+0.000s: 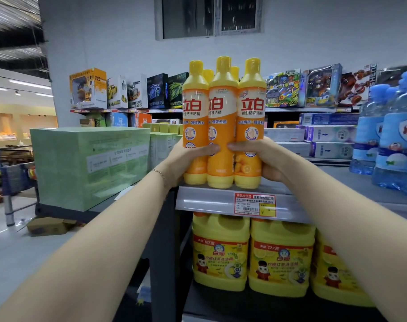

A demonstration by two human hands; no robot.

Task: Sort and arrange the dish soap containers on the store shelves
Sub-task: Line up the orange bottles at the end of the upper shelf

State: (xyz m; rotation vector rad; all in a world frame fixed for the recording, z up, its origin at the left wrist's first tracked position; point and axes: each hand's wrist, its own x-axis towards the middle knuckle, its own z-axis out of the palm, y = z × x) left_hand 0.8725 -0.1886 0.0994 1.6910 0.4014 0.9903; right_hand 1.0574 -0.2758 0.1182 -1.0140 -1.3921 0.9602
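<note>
Several tall orange dish soap bottles (pixel 222 117) with yellow caps stand upright in a tight cluster at the front left corner of the top shelf (pixel 211 201). Three are in the front row and two more caps show behind them. My left hand (pixel 188 159) wraps around the left side of the cluster, thumb across the front. My right hand (pixel 260 156) wraps around the right side, thumb across the front; the two thumbs nearly meet on the middle bottle. On the shelf below stand three large yellow dish soap jugs (pixel 221 252).
Blue water bottles (pixel 393 140) stand on the top shelf at the right. A stack of pale green boxes (pixel 88 163) sits to the left. A red and yellow price tag (pixel 254 204) hangs on the shelf edge. Toy boxes (pixel 88 89) line the far shelves.
</note>
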